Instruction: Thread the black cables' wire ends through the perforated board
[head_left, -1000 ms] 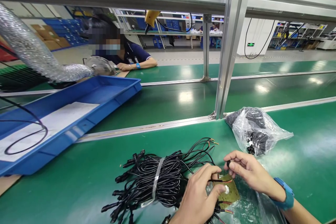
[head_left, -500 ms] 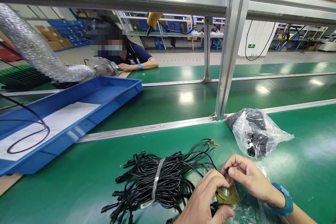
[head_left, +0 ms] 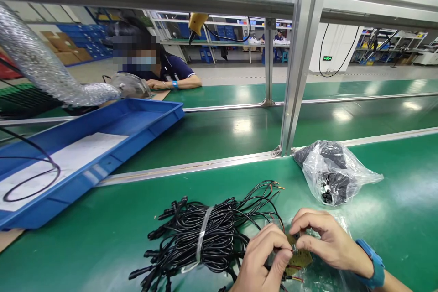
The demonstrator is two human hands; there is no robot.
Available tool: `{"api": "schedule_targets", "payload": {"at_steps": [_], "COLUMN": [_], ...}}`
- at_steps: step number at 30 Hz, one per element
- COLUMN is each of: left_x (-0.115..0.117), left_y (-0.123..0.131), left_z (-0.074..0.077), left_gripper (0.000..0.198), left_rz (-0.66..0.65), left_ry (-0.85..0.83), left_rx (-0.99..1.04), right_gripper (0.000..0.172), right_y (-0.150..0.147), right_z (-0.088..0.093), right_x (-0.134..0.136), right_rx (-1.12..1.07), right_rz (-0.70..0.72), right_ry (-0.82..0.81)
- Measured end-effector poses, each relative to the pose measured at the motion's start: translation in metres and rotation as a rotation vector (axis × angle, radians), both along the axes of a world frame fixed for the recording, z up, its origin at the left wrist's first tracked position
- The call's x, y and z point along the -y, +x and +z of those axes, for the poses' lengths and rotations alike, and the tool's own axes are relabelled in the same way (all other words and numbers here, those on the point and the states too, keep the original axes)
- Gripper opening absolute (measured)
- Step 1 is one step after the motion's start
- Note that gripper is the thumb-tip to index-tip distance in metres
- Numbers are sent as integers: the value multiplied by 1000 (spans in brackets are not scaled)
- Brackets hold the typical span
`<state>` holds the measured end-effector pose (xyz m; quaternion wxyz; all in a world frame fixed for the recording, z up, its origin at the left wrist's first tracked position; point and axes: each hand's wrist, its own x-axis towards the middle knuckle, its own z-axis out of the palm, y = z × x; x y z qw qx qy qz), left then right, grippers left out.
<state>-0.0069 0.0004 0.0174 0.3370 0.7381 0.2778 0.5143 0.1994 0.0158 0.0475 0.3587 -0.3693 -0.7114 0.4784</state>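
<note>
My left hand (head_left: pixel 265 255) is closed in a pinch, thumb against forefinger; whatever is between the fingertips is too small to make out. Facing it, my right hand (head_left: pixel 330 239), with a blue band on the wrist, has curled fingers around a small dark piece (head_left: pixel 297 236), mostly hidden. Beneath both hands lies a yellowish-green flat piece (head_left: pixel 303 259) on clear plastic. Thin red and yellow wire ends (head_left: pixel 294 278) stick out below my left thumb. Left of my hands rests a bundle of black cables (head_left: pixel 215 237), bound by a pale tie, with connectors at one end and stripped wires at the other.
A clear bag of black parts (head_left: pixel 330 173) sits beyond my right hand, beside a metal post (head_left: pixel 294 77). At the left stands a blue tray (head_left: pixel 99 169) holding a white sheet. A silver duct (head_left: pixel 51 59) and a co-worker (head_left: pixel 174 70) are across the bench.
My left thumb and forefinger have come together, where they were apart. My right hand has shifted slightly down, and the small black piece in it shows less. The view has moved slightly.
</note>
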Motion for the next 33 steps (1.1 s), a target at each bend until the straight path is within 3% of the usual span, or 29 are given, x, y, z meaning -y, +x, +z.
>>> {"api": "schedule_targets", "payload": {"at_steps": [3,7,20,28,33], "left_x": [0,-1,-3,-3,-4], "left_y": [1,1,0,-3,-3], "left_z": [0,-1,0,-1,-2], "left_gripper": [18,19,20,23,22], "left_rz": [103,147,137,121,95], "left_ry": [1,4,6,-125,-203], "left_rx": [-50,-126,-194,-244,-237], "right_gripper": [20,20,15,22,24], "right_y": [-3,-5,-4,-2,-1], "right_z": [1,-1,-5,-12,-14], "right_x": [2,3,1,-2,-2], "right_rx": [20,46,67,114,96], "right_rz": [23,13,42,92,110], "right_ry": [1,31,160,401,393]}}
